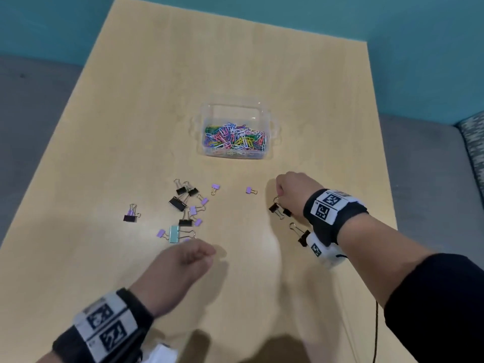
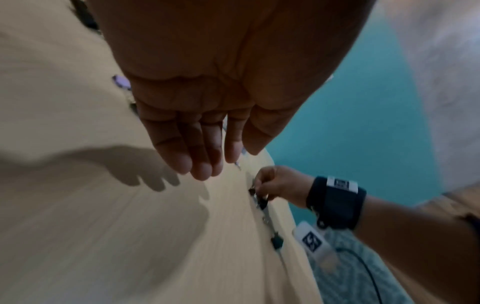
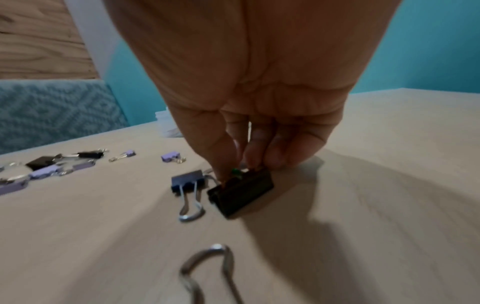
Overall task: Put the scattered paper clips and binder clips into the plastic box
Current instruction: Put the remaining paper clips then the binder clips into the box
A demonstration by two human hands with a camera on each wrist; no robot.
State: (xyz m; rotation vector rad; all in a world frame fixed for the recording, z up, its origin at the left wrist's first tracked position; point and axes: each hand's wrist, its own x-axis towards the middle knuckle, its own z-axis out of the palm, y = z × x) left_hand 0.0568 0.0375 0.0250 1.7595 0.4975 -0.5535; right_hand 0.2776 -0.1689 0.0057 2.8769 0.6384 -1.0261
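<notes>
A clear plastic box (image 1: 233, 110) in the middle of the table holds a heap of coloured paper clips (image 1: 234, 138). My right hand (image 1: 288, 189) pinches the wire handle of a black binder clip (image 1: 274, 206) (image 3: 241, 191), which hangs just above the table. A second dark clip (image 3: 188, 182) lies beside it, and a third (image 1: 303, 238) lies under my wrist. Several black, purple and mint binder clips (image 1: 187, 210) lie scattered left of centre. My left hand (image 1: 191, 258) (image 2: 207, 144) hovers near the mint clip (image 1: 174, 233), fingers relaxed and holding nothing.
The wooden table (image 1: 157, 100) ends close to my right wrist, with a patterned cushion (image 1: 474, 137) and grey seat beyond. A black cable (image 1: 375, 331) runs down at the lower right. Two small purple clips (image 1: 251, 190) (image 1: 215, 186) lie between the hands and the box.
</notes>
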